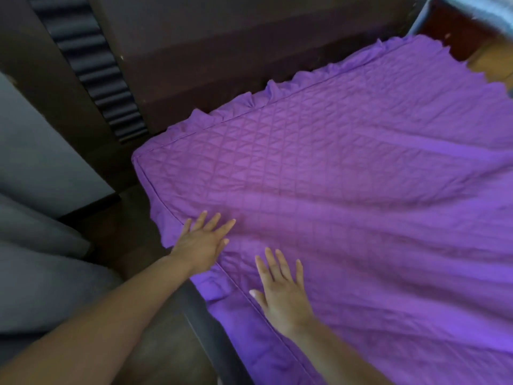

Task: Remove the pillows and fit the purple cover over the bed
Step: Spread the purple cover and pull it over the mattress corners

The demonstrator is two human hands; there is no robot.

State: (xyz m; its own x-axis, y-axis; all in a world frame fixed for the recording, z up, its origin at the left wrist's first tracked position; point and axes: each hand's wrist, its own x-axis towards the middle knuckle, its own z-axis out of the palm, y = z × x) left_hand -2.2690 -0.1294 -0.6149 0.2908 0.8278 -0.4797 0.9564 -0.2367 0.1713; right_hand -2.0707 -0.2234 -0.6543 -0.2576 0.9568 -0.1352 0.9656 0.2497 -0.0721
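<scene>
The purple quilted cover (pixel 347 176) is spread over the bed, with its ruffled border along the headboard side and down the near side. Long wrinkles run across it toward the right. My left hand (pixel 201 243) lies flat with fingers spread on the cover near the bed's side edge. My right hand (pixel 281 290) also rests flat on the cover, fingers straight, just right of the piped seam. No pillows are in view.
A dark wooden headboard (pixel 236 51) runs along the far side of the bed. A dark ribbed post (pixel 94 68) stands at the left. Grey fabric (pixel 41 259) lies at the left. A dark bed rail (pixel 211 329) runs beneath my left forearm.
</scene>
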